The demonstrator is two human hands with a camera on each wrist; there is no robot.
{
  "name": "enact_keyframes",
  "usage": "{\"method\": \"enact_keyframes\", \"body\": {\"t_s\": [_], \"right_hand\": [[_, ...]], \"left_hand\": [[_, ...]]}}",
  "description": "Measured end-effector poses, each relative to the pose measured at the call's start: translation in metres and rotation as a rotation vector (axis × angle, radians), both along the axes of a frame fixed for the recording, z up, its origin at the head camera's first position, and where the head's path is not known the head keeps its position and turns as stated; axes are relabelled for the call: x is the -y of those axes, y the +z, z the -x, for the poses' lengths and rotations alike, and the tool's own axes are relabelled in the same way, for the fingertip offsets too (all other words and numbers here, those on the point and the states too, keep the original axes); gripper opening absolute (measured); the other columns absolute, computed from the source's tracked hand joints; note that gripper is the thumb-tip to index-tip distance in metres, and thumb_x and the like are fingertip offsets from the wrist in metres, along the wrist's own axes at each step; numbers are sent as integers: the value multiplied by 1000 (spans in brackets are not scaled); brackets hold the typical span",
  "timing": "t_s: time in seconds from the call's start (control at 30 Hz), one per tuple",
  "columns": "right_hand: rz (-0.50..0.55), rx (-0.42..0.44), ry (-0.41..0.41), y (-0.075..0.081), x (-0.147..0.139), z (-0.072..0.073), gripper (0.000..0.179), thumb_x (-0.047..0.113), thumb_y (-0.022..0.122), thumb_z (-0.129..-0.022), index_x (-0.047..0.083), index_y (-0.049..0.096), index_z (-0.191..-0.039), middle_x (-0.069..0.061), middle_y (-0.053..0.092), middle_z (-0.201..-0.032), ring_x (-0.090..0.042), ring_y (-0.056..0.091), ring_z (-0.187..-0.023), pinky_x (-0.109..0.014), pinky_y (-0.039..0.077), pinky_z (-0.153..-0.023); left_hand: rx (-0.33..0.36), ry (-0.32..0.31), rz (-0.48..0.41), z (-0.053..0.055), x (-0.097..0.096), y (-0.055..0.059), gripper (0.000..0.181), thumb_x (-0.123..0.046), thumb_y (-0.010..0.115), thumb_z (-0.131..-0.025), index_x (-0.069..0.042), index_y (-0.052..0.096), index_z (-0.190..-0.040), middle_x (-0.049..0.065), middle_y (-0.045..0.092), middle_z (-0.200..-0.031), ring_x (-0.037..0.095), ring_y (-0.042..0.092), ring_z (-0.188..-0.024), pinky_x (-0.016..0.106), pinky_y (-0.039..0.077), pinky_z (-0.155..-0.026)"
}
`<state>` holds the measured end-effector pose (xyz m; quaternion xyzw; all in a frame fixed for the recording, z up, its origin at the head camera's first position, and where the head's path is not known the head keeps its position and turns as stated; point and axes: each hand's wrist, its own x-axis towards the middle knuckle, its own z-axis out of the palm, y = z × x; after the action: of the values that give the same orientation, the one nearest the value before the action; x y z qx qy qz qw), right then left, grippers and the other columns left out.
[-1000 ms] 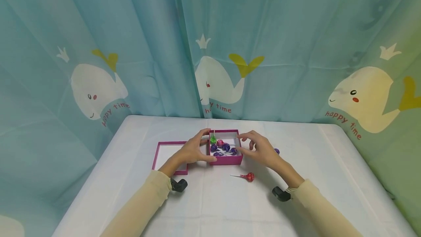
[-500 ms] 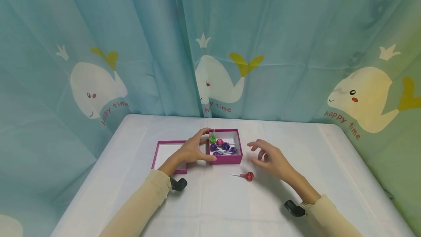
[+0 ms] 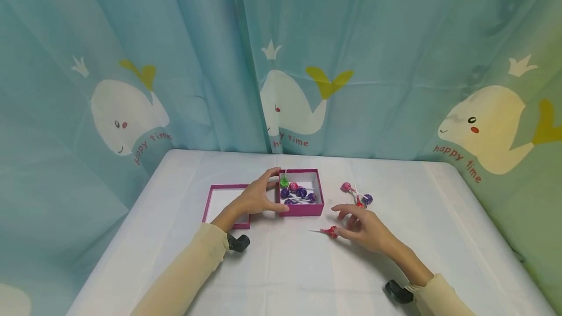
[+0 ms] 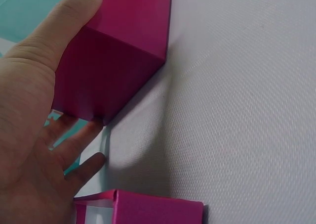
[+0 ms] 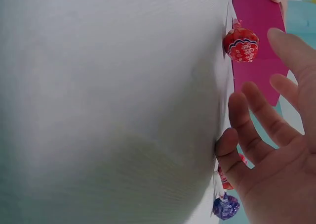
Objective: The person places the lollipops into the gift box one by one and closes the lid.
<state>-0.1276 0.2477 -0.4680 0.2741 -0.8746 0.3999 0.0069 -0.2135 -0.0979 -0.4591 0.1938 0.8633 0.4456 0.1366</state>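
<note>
My left hand (image 3: 256, 198) holds the left side of an open magenta box (image 3: 300, 210), thumb on its front wall and fingers toward the back. Inside lie a green lollipop (image 3: 284, 183), a pink lollipop (image 3: 293, 187) and several purple lollipops (image 3: 301, 192). Just right of the box, my right hand (image 3: 369, 230) hovers low with loosely bent fingers and nothing held. Its thumb is close to a red lollipop (image 5: 241, 45) lying before the box; in the head view it partly overlaps the candy, but contact is unclear.
A magenta-rimmed shallow lid (image 3: 207, 206) lies left of the box, partly behind the left forearm. Beyond the right hand lie a pink lollipop (image 3: 347, 187), a purple lollipop (image 3: 368, 199) and a red lollipop (image 3: 360, 204). A curtain (image 3: 377, 62) hangs behind the white table (image 3: 281, 262).
My right hand has drawn back from the box's right edge, then come down beside the front red lollipop, uncovering the lollipops behind it. The left hand and box stay in place.
</note>
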Motion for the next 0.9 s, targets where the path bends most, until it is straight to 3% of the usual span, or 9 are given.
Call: {"method": "enact_keyframes", "body": {"t_s": [0.5, 0.9], "right_hand": [[-75, 82, 52, -1, 2, -1, 35, 20, 85, -85, 11, 73, -117, 8, 70, -100, -14, 57, -74, -22, 50, -64], [-88, 70, 42, -4, 2, 0, 24, 18, 84, -86, 18, 74, -108, 12, 68, -97, -11, 56, -76, -23, 48, -65]], "left_hand": [[5, 3, 0, 1, 0, 0, 118, -44, 95, -71, -21, 24, -162, 3, 30, -167, 25, 47, -144, 56, 32, -119], [1, 0, 7, 0, 0, 1, 117, -44, 95, -71, -21, 24, -162, 4, 30, -167, 26, 46, -144, 56, 32, -119]]}}
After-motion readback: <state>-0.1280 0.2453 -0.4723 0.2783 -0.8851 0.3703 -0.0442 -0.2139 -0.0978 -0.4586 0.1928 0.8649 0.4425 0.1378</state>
